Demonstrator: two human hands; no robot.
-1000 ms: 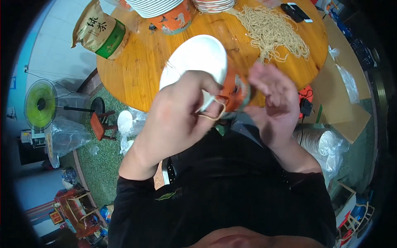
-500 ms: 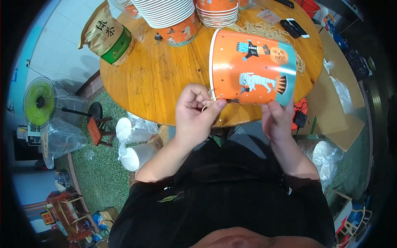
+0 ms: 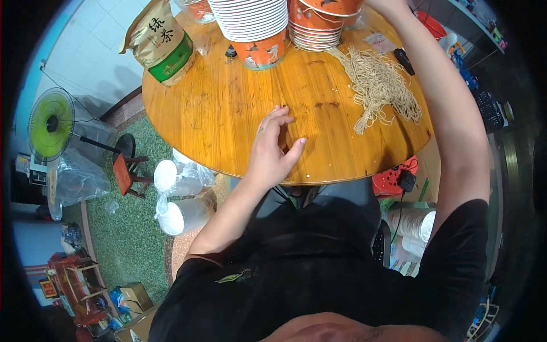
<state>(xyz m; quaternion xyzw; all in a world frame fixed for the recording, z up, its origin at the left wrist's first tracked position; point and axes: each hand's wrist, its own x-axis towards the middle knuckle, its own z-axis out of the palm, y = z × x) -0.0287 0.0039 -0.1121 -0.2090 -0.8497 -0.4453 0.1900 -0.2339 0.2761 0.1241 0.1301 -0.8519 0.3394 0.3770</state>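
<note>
My left hand (image 3: 272, 145) hovers over the front edge of the round wooden table (image 3: 228, 108), its thumb and fingers apart and nothing in it. My right arm stretches far to the back right, and my right hand (image 3: 390, 7) is partly cut off by the upper edge, so its fingers do not show. Beside that hand an orange paper bucket (image 3: 336, 4) sits tilted on top of a short stack of the same buckets (image 3: 314, 35), with string along its rim. A taller stack of white-rimmed orange buckets (image 3: 250, 20) stands to its left.
A heap of beige string (image 3: 379, 85) lies on the table's right side, near a dark phone-like object (image 3: 404, 61). A gold and green pouch (image 3: 162, 43) stands at the back left. A green fan (image 3: 52, 122), a red stool (image 3: 122, 174) and bagged white tubs (image 3: 171, 218) are on the floor.
The orange bucket I held before me has gone to the short stack at the back. My right arm has reached out to the far right. My left hand has let go of the string.
</note>
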